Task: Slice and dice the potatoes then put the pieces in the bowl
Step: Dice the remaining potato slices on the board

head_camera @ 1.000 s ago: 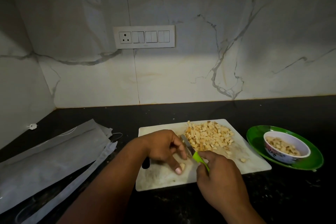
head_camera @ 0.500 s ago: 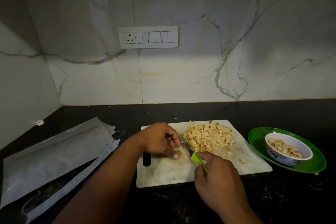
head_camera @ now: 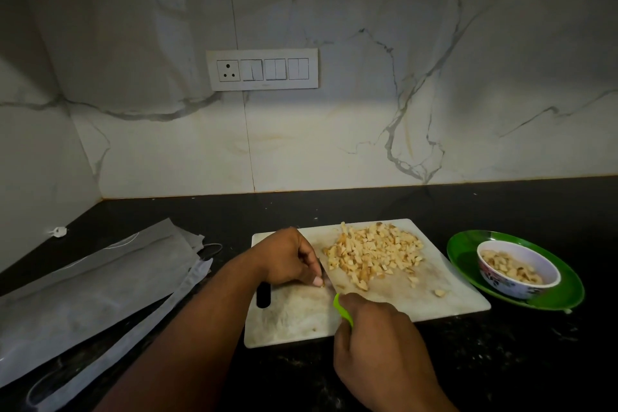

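Note:
A white cutting board [head_camera: 444, 298] lies on the black counter with a heap of diced potato pieces [head_camera: 374, 252] on its far half. My left hand [head_camera: 287, 259] rests on the board's left part, fingertips pinching a small potato piece [head_camera: 322, 284]. My right hand [head_camera: 378, 348] grips a green-handled knife [head_camera: 342, 309]; its blade runs up beside my left fingers and is mostly hidden. A flowered white bowl [head_camera: 518, 269] at the right holds some diced potato.
The bowl stands on a green plate [head_camera: 468, 257] right of the board. Grey plastic bags [head_camera: 90, 288] lie across the counter's left side. A marble wall with a switch panel [head_camera: 262, 69] rises behind. A few stray potato pieces [head_camera: 438, 293] lie near the board's right edge.
My left hand slid back toward the board's far left with the small piece. The knife hand followed slightly. The camera tilted a little.

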Demonstrator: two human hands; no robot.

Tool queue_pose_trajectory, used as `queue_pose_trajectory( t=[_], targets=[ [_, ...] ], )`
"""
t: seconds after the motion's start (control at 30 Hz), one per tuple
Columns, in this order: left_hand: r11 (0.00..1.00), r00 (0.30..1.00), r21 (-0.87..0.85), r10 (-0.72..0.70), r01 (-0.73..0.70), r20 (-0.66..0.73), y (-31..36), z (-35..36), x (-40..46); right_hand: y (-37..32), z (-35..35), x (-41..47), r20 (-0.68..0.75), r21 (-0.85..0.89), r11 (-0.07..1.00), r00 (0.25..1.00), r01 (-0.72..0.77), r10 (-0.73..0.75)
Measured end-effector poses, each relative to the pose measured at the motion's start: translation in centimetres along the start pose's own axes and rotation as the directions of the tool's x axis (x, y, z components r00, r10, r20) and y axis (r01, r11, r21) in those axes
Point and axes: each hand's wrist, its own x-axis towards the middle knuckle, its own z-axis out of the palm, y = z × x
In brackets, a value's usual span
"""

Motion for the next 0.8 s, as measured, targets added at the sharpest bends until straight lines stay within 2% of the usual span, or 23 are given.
queue_pose_trajectory(
  t=[0.3, 0.57, 0.67, 0.73, 0.8],
  targets=[
    [0.999, 0.999, -0.044, -0.031, 0.032, 0.027, 0.1, 0.1, 0.1, 0.4, -1.3, -2.6, 0.094, -0.014, 1.0, 0.996, 0.003, -0.001],
    [0.995, 0.999, -0.094, -0.011, 0.015, 0.04, -0.4, -0.2, -0.8, 2.2, -3.6, -3.6, 0.048, 0.069, 0.995, 0.997, -0.067, 0.064],
    [0.992, 0.998, -0.124, 0.03, -0.037, -0.06, -0.3, -0.1, -1.0, 3.0, -2.8, -3.2, 0.011, 0.096, 0.992, 0.997, -0.083, 0.083],
    [0.977, 0.976, -0.174, 0.09, -0.126, -0.198, 0.1, -0.1, -1.0, 3.1, -2.3, -2.8, -0.008, 0.121, 0.99, 0.997, -0.074, 0.075],
    [0.955, 0.945, -0.185, 0.175, -0.231, -0.275, 0.9, 0.0, -0.9, 2.9, -2.0, -2.5, -0.015, 0.143, 0.988, 0.998, -0.06, 0.063]
  ],
)
